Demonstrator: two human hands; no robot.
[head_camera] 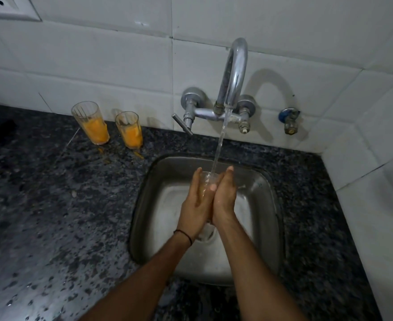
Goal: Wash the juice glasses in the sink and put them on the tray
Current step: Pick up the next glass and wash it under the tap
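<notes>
Over the steel sink (pixel 262 205) I hold a clear juice glass (pixel 206 179) between both hands, its rim up under the running water. My left hand (pixel 196 205) presses on the glass's left side with straight fingers. Pressed against its right side, also with straight fingers, is my right hand (pixel 224 198), whose thumb lies across the front. The glass's base shows below my hands. Two more glasses with orange juice stand on the counter at the wall, a taller one (pixel 91 122) and a shorter one (pixel 129 129). No tray is in view.
The wall tap (pixel 233 72) runs a stream of water (pixel 220 144) into the glass. Its lever handle (pixel 182 124) sticks out to the left. Juice drips (pixel 137 155) lie on the dark granite counter (pixel 52 205). A blue-capped valve (pixel 288 120) sits on the tiled wall to the right.
</notes>
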